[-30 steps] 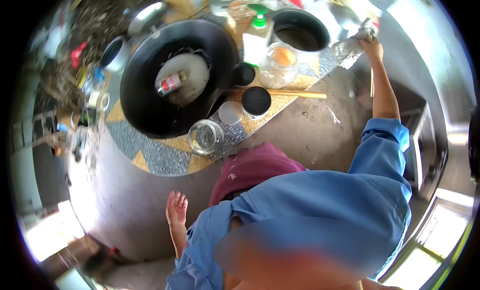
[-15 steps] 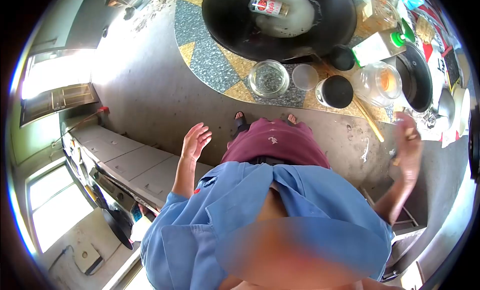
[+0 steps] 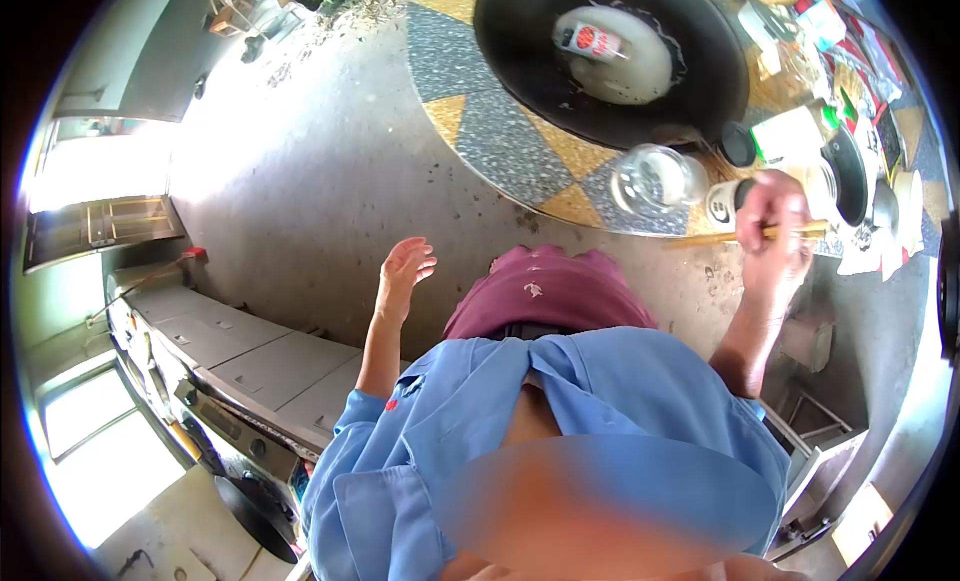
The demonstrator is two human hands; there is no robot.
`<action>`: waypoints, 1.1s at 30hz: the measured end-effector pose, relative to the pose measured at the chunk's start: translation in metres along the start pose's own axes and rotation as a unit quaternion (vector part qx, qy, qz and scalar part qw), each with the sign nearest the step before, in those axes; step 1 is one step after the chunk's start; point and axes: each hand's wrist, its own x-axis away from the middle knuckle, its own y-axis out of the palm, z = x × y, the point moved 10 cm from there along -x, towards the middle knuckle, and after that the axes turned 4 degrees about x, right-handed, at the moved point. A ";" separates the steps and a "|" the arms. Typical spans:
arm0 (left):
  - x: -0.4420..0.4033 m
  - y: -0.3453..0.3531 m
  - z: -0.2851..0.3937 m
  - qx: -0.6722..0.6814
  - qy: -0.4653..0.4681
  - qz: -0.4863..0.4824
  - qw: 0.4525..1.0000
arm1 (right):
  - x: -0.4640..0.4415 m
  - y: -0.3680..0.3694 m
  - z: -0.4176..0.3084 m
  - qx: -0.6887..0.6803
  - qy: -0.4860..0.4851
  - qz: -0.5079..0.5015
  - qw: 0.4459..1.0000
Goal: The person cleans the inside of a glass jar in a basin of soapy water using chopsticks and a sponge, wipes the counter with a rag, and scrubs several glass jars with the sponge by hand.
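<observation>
My right hand (image 3: 775,221) is closed around wooden chopsticks (image 3: 705,240) at the table's edge. Just left of it is a white jar (image 3: 722,203), its dark lid partly behind the fingers. A clear glass jar (image 3: 645,181) stands beside that, near the rim of a large black wok (image 3: 510,56). Inside the wok, a small bottle with a red and white label (image 3: 597,43) lies in whitish liquid (image 3: 638,71). My left hand (image 3: 404,268) hangs empty over the floor, fingers apart, touching nothing.
On the patterned table (image 3: 480,131) there are also a white bottle with a green top (image 3: 790,134), a dark pot (image 3: 848,176) and a round black lid (image 3: 738,145). Low grey cabinets (image 3: 255,346) run along the left, with a black pan (image 3: 255,516) at lower left.
My right hand has let go of the crumpled wrapping at the far right and taken hold of the chopsticks. The view has swung, so the wok now appears further right. My left hand stays empty.
</observation>
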 end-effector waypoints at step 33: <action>-0.262 -0.109 0.201 -0.167 0.009 -0.068 0.984 | -0.175 0.234 0.259 -0.414 0.225 0.208 0.857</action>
